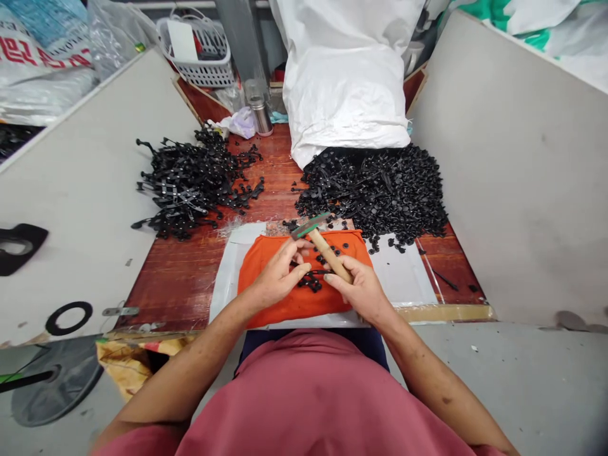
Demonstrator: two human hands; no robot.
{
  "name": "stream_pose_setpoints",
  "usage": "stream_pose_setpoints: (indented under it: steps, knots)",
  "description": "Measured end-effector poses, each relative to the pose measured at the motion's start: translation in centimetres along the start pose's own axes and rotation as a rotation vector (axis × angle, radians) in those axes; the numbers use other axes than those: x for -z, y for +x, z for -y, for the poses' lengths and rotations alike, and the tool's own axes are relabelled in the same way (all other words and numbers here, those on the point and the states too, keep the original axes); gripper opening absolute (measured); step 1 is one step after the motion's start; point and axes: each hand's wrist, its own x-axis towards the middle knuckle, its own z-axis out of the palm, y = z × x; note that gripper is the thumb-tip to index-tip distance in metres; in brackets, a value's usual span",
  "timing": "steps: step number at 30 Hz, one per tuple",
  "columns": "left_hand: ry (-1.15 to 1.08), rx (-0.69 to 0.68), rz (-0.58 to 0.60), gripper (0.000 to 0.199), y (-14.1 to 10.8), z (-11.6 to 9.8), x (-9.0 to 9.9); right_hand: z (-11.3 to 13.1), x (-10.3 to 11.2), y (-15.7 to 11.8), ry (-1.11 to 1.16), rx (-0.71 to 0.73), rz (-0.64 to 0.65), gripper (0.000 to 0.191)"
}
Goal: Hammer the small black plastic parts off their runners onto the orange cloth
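Observation:
My right hand [360,288] is closed around the wooden handle of a hammer [332,254]. The hammer's dark, green-edged head points up and left, above an orange cloth [266,291]. Just left of it, my left hand [280,272] has its fingers and thumb curled at a small black plastic part [293,263], partly hidden by them. Between the two hands lies a cluster of black plastic pieces [311,282] on the cloth. A thin black strip reaches toward my right thumb. Several small round black pieces [345,246] are scattered beneath and beside the hammer handle.
Black parts form a heap [185,183] at left and a larger heap [380,190] at right, before a white sack [349,95]. Grey side panels [513,158] border the red-brown table [275,152]. A steel flask [261,117] and a grey basket [204,73] stand behind.

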Motion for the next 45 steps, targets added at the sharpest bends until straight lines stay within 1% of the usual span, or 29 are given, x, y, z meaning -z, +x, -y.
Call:
stream_pose_setpoints:
  steps: [2, 3, 4, 5, 7, 9, 11, 13, 15, 17, 18, 20, 21, 23, 26, 29, 35, 40, 43, 45]
  knots:
    - [-0.044, 0.048, -0.206, 0.041, -0.5, 0.6, -0.2, -0.2, -0.3, -0.5, 0.029, -0.02, -0.123, 0.022]
    - [-0.065, 0.091, -0.292, 0.039, -0.8, 0.9, -0.3, -0.3, -0.3, -0.7, 0.031, -0.019, -0.185, 0.023]
    - [-0.087, 0.136, -0.334, 0.035, -1.1, 1.1, -0.4, -0.4, -0.4, -1.0, 0.029, -0.009, -0.234, 0.023]
    - [-0.111, 0.175, -0.329, 0.031, -1.5, 1.2, -0.6, -0.5, -0.5, -1.2, 0.026, 0.008, -0.27, 0.023]
    - [-0.152, 0.214, -0.219, 0.032, -2.1, 1.1, -1.4, -0.8, -0.9, -1.6, 0.017, 0.045, -0.301, 0.021]
    - [-0.196, 0.206, -0.124, 0.036, -2.4, 0.7, -2.7, -1.1, -1.5, -2.1, 0.0, 0.072, -0.29, 0.018]
    - [-0.242, 0.178, -0.101, 0.035, -2.4, 0.3, -4.0, -1.4, -2.2, -2.6, -0.012, 0.077, -0.243, 0.015]
    - [-0.244, 0.176, -0.089, 0.034, -2.1, 0.2, -4.4, -1.6, -2.5, -3.1, 0.003, 0.084, -0.165, 0.016]
    - [-0.119, 0.184, -0.094, 0.033, -1.4, 0.5, -3.6, -1.6, -2.1, -3.7, 0.032, 0.095, -0.099, 0.021]
    - [0.113, 0.169, -0.104, 0.034, -0.4, 1.0, -1.7, -1.9, -0.8, -4.2, 0.029, 0.097, -0.098, 0.024]
    - [0.235, 0.153, -0.103, 0.034, 0.2, 1.3, -0.5, -2.1, 0.1, -4.5, 0.007, 0.089, -0.129, 0.024]
    - [0.413, 0.138, -0.049, 0.033, 1.6, 2.1, 1.5, -3.0, 2.1, -5.1, -0.083, 0.044, -0.211, 0.026]
    - [0.479, 0.132, -0.017, 0.033, 2.3, 2.4, 2.3, -3.7, 3.1, -5.5, -0.134, 0.029, -0.256, 0.031]
    - [0.575, 0.119, 0.043, 0.033, 3.4, 2.9, 3.0, -5.2, 4.9, -6.1, -0.248, 0.007, -0.32, 0.042]
    - [0.661, 0.092, 0.091, 0.034, 4.4, 3.3, 2.7, -7.3, 6.4, -6.8, -0.381, -0.093, -0.341, 0.049]
    - [0.713, 0.07, 0.123, 0.035, 4.7, 3.2, 2.1, -8.2, 6.7, -7.0, -0.408, -0.151, -0.332, 0.052]
    - [0.818, 0.06, 0.18, 0.039, 4.9, 2.8, 2.1, -7.9, 6.5, -6.6, -0.467, -0.132, -0.305, 0.052]
    - [0.913, 0.076, 0.214, 0.042, 5.0, 2.5, 2.1, -8.0, 6.6, -6.9, -0.478, -0.101, -0.31, 0.052]
    - [0.99, 0.025, 0.239, 0.042, 5.0, 2.3, 2.1, -7.6, 6.8, -6.9, -0.512, -0.09, -0.299, 0.05]
    - [1.051, -0.028, 0.243, 0.04, 5.0, 2.3, 2.1, -6.9, 6.7, -6.4, -0.572, -0.059, -0.291, 0.048]
